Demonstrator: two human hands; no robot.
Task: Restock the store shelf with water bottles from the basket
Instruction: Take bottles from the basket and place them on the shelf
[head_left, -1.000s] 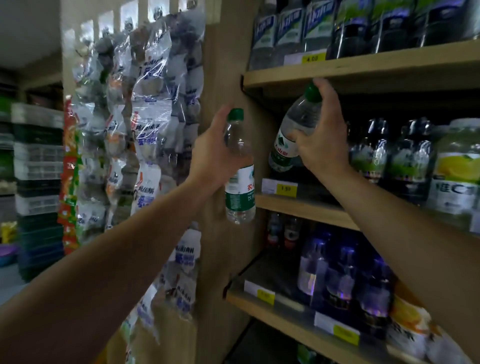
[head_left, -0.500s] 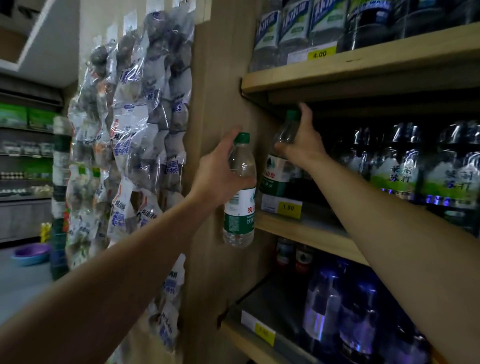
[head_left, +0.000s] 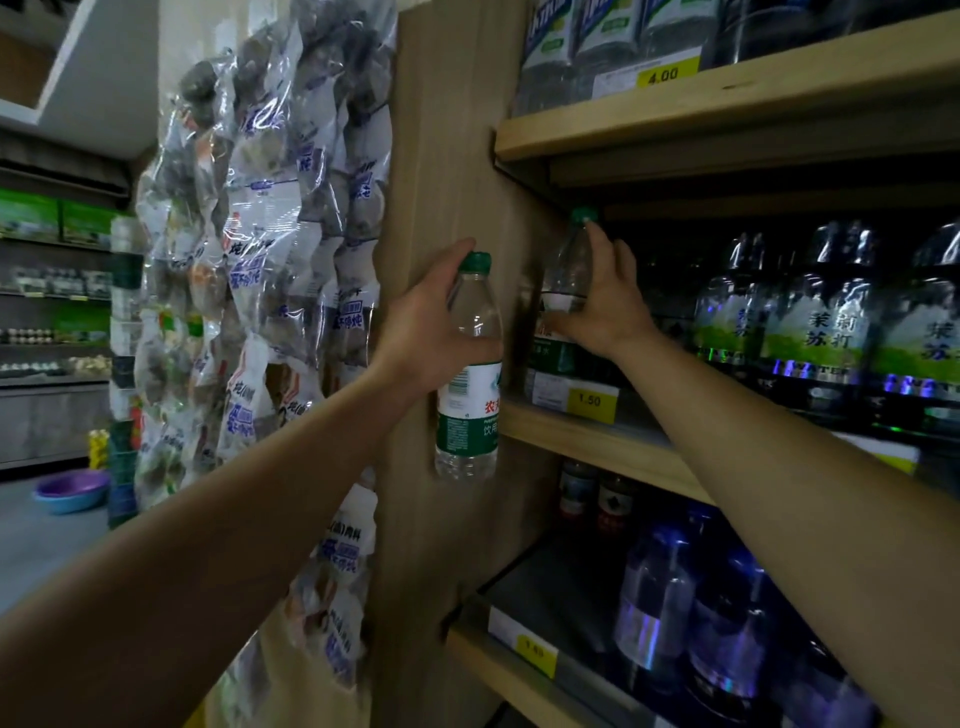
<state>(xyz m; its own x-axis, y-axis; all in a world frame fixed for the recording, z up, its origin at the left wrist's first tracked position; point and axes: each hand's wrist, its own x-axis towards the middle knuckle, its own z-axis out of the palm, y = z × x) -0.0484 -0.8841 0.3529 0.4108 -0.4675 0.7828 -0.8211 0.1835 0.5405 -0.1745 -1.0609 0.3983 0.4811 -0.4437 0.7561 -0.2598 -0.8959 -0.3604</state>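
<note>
Water bottles (head_left: 468, 364) in both raised hands (head_left: 423, 332)

The right hand (head_left: 597, 306) has pushed its clear green-capped plastic water bottle (head_left: 569, 291) from a tilt outside to upright, deeper on the wooden middle shelf (head_left: 587, 441), at its left end.

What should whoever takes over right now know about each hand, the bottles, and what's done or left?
Left hand: grips a clear green-capped plastic water bottle, upright, in front of the wooden shelf.
Right hand: holds a second green-capped clear bottle at the shelf's left end, above the yellow 1.50 price tag.
Done: nothing released.
Left: release the right bottle, shelve the left one. The basket is out of view.
</note>
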